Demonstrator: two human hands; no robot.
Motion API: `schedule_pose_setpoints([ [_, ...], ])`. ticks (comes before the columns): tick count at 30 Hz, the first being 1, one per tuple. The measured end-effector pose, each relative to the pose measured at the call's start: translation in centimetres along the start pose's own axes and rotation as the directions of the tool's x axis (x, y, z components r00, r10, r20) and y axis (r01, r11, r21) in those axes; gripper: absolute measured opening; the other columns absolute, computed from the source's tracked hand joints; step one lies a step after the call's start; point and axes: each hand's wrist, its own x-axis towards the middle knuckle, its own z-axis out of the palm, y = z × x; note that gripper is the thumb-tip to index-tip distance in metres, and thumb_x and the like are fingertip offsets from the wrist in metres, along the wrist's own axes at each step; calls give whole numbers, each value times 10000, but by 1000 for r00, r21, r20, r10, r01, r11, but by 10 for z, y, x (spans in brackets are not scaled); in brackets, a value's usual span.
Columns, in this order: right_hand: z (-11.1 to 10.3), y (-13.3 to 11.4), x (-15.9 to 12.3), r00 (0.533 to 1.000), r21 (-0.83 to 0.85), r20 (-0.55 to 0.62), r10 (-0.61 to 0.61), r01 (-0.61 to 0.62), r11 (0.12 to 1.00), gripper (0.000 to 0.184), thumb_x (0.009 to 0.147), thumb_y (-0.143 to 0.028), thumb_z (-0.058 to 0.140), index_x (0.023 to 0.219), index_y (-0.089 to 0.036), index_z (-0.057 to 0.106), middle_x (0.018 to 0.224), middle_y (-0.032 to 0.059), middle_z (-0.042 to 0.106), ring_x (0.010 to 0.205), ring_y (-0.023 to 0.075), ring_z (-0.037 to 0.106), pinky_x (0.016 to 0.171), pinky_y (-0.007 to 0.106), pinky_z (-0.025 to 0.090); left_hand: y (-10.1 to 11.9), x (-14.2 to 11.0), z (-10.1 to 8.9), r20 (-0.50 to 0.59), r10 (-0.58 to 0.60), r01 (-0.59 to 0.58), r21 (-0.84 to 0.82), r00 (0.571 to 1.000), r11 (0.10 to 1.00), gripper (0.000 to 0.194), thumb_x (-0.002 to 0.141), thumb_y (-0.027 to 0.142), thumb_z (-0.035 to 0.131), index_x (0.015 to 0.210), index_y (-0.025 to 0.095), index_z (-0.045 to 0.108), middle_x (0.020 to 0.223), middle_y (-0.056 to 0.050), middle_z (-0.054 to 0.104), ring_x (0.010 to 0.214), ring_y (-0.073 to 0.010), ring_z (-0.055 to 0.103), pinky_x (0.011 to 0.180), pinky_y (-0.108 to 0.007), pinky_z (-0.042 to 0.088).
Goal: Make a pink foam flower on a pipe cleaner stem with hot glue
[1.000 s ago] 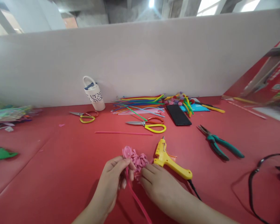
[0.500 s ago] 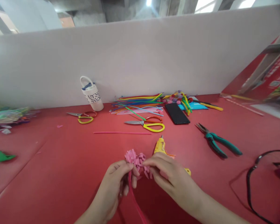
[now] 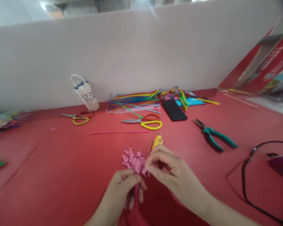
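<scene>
A pink fringed foam flower (image 3: 133, 160) sits on top of a pink stem (image 3: 136, 207) at the near middle of the red table. My left hand (image 3: 124, 190) is closed around the stem just below the flower head. My right hand (image 3: 166, 171) pinches the fringe at the flower's right side with thumb and fingertips. Just behind my right hand lies a yellow glue gun (image 3: 157, 142), mostly hidden by the hand, only its nozzle end showing.
Further back lie yellow-handled scissors (image 3: 145, 122), a second pair of scissors (image 3: 79, 117), a loose pink strip (image 3: 119, 132), a heap of coloured strips (image 3: 136, 102), a black phone (image 3: 174, 110), green pliers (image 3: 213, 139) and a small white bag (image 3: 83, 92). A black cable (image 3: 247, 163) loops at the right.
Both hands lifted the flower off the table toward me. My right hand moved from resting beside the flower to pinching its fringe, covering most of the glue gun. The view shifted slightly.
</scene>
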Motion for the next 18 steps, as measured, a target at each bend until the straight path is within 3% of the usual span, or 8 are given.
schedule_pose_setpoints([
  [10,7,2,-1,1000,-63,-11,1,-1,998,175,760,-26,527,698,-188,552,760,-26,497,661,97,478,592,212,392,4,-2,1,34,-23,21,56,999,998,264,720,290,474,551,140,610,370,33,514,259,-27,296,311,-165,172],
  [18,9,5,-4,992,-126,-46,-119,112,986,179,764,-25,537,713,-195,551,775,-16,502,656,99,492,595,216,409,4,-3,2,48,-30,28,39,998,999,266,696,327,495,530,141,587,363,30,511,260,-24,299,302,-158,168],
])
